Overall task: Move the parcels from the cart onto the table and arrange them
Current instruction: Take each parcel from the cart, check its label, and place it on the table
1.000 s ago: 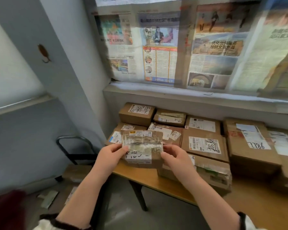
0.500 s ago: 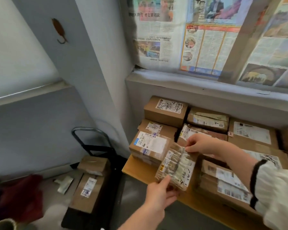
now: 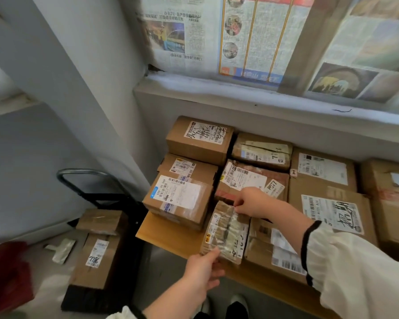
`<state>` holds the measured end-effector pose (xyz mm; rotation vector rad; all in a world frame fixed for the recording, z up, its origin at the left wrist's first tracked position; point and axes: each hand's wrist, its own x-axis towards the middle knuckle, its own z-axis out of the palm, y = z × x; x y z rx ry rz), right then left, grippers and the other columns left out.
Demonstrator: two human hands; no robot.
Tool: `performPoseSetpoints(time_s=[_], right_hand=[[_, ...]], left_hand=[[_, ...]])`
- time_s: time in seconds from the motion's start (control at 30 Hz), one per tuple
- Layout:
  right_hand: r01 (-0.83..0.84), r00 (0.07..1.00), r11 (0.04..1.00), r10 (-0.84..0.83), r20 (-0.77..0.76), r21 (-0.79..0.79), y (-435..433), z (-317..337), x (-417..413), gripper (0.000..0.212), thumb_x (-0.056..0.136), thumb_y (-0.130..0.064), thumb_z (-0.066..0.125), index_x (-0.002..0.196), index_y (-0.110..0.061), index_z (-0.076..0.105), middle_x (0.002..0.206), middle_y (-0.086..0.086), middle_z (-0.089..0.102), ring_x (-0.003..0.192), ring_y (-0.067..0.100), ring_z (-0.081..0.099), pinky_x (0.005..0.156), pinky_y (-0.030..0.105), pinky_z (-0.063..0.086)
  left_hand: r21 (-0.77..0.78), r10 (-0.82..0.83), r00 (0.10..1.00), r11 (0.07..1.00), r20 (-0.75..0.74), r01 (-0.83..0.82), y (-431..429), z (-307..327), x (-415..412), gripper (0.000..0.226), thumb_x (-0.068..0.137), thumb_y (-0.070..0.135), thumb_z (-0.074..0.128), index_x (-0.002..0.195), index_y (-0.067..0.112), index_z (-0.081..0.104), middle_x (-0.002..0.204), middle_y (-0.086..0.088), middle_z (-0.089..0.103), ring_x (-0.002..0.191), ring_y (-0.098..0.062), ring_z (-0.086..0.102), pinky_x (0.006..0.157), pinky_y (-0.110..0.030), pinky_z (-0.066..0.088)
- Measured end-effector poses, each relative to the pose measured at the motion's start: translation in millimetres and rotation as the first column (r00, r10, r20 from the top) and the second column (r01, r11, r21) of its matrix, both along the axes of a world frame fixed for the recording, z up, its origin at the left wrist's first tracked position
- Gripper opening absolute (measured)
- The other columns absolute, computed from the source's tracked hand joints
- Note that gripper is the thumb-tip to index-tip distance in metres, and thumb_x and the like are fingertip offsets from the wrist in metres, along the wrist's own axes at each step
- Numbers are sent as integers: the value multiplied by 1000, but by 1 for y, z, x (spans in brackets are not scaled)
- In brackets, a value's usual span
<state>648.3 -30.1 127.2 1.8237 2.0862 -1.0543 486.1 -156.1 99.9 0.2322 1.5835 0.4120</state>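
- Since half a second ago, the taped parcel [image 3: 226, 231] has been lowered from a tilted hold above the table edge into the gap between the front boxes, and both hands have been kept on it.
- One wooden table [image 3: 161, 236] is seen, with its front left corner bare.
- One black cart [image 3: 95, 293] is seen on the floor to the left, its curved handle raised.
- Two parcels are counted on the cart: a long labelled box [image 3: 97, 261] and a smaller box [image 3: 100, 221] behind it.
- About ten cardboard parcels are counted on the table, packed edge to edge; the right ones are cut off by the frame.
- The taped parcel is small, brown and wrapped in glossy crinkled tape, with a label running down its right side.
- The right hand [image 3: 251, 201] is pinched closed on its far top corner.
- The left hand [image 3: 203, 270] is closed on its near bottom edge.
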Motion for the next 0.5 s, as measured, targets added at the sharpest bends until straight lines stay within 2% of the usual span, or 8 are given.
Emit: performPoseSetpoints(time_s=[0.27,0.5], right_hand=[[-197,972,978,185,147,71,6,-5,-6,26,92,-26,56,97,-6,71,94,10,70,86,24,65,80,35,55],[-299,945,946,276,174,126,7,-10,-12,22,92,-22,54,97,-6,69,94,10,68,86,25,63,75,34,54]], left_hand=[[33,49,997,998,-53,-47,-2,-5,6,28,87,35,63,97,9,65,89,-7,69,71,-19,65,65,-29,47],[67,108,990,993,-90,-102,-5,-4,8,24,88,32,62,95,9,64,84,-7,66,70,-20,62,70,-32,48]])
